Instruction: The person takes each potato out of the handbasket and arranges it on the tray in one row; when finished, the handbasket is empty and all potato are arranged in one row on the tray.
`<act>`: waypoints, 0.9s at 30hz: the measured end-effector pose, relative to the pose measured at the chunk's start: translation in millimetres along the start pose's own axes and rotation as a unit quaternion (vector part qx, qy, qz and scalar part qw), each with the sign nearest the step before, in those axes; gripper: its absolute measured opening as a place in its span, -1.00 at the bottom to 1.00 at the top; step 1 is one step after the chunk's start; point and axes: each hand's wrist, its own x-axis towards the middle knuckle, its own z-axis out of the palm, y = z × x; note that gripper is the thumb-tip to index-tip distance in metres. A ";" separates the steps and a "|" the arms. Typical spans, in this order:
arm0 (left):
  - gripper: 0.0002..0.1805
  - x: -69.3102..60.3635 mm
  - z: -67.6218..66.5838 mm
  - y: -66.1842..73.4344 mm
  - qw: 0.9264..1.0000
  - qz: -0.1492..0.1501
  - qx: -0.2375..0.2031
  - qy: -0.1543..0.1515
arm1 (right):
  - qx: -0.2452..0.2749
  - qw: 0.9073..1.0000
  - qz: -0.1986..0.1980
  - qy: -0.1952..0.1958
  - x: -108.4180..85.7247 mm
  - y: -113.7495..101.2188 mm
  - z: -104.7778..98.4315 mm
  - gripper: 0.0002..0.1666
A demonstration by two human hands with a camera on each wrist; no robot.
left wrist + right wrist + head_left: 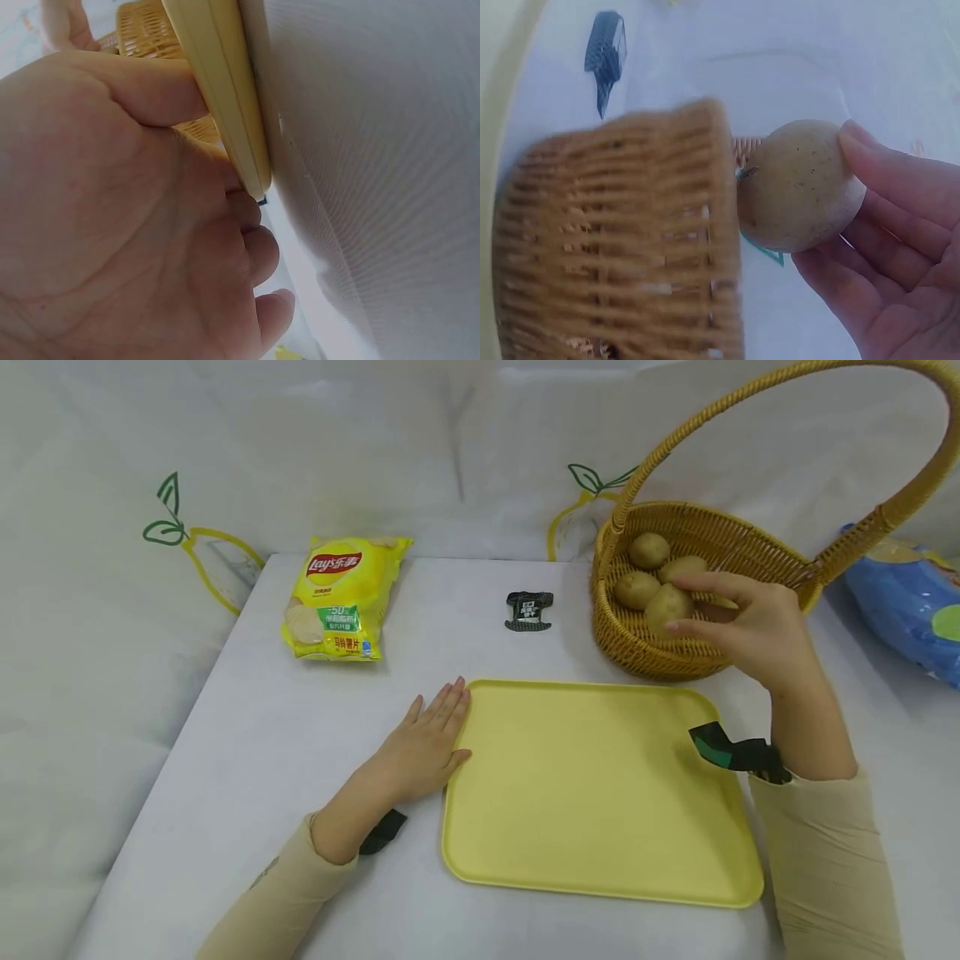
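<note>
My right hand pinches a potato between thumb and fingers, over the wicker basket. In the right wrist view the held potato shows beside the basket's rim. Several more potatoes lie inside the basket. My left hand rests at the left edge of the yellow tray, its fingers straight and thumb touching the rim. From the left wrist view, the thumb meets the tray's side.
A yellow chip bag lies at the back left of the white table. Behind the tray is a small black packet. A blue bag stands right of the basket, whose tall handle arches overhead.
</note>
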 end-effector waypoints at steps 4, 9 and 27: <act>-0.23 1.0 0.7 1.8 1.000 -0.001 0.006 -0.003 | -0.027 0.997 -0.066 -0.003 -4.4 -5.5 13.2 -0.46; -0.23 1.0 -1.1 2.4 1.000 -0.001 0.011 -0.003 | -0.007 0.993 -0.109 -0.041 -8.9 -16.2 34.4 -0.47; -0.23 0.3 -1.8 2.5 1.000 -0.005 0.012 0.000 | 0.081 0.977 -0.037 -0.193 -6.1 -40.6 110.2 -0.50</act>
